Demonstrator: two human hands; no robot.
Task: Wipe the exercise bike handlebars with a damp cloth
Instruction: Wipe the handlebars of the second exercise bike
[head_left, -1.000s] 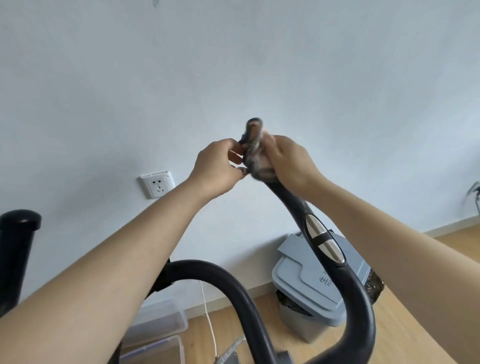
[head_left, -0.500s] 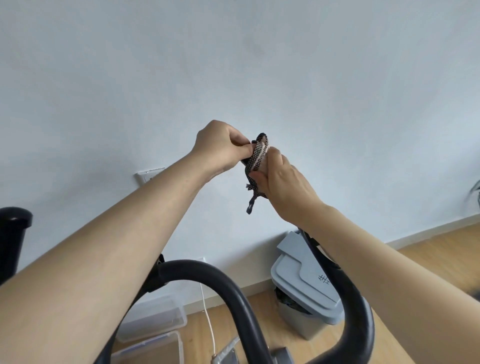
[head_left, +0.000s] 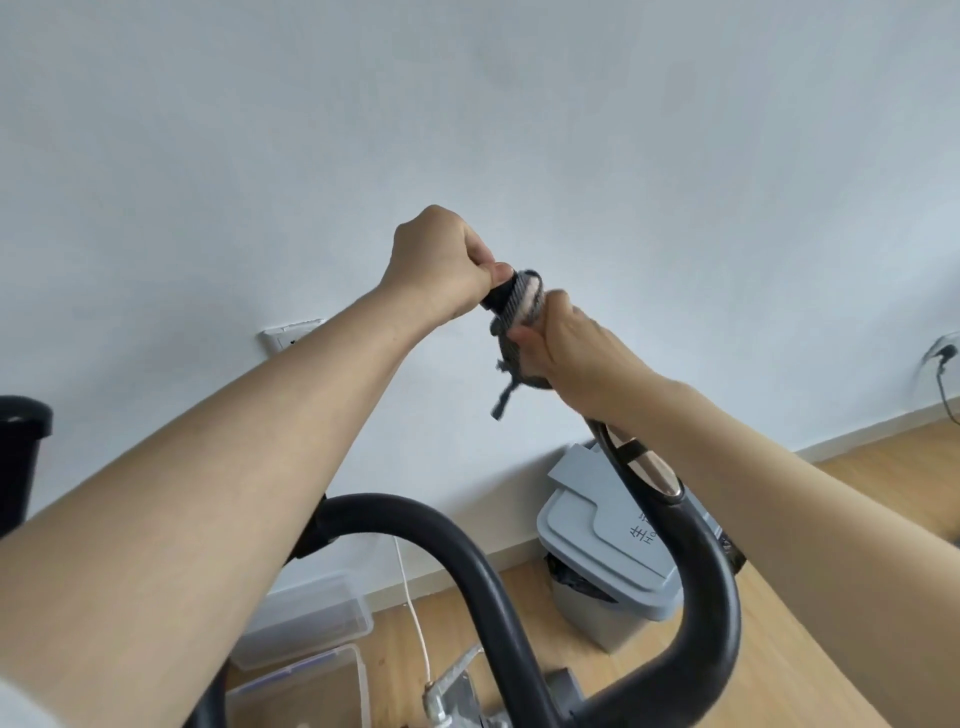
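Observation:
The black curved handlebar (head_left: 696, 582) of the exercise bike rises from the bottom centre up to the right, with a metal pulse sensor (head_left: 649, 467) on it. A grey and pink patterned cloth (head_left: 519, 322) is wrapped around its upper end. My right hand (head_left: 576, 353) is closed over the cloth on the bar, and a cloth tail (head_left: 504, 400) hangs below. My left hand (head_left: 441, 265) is closed on the black tip of the bar, just above the cloth.
A second black handlebar end (head_left: 21, 447) stands at the far left. Below are a grey lidded bin (head_left: 602, 561), clear plastic boxes (head_left: 306, 623), a white cable (head_left: 415, 618) and wooden floor. A wall socket (head_left: 291, 332) sits on the white wall behind my left arm.
My left hand has shifted up onto the bar tip. My right hand has slid the cloth along the upper bar, and the view has tilted slightly.

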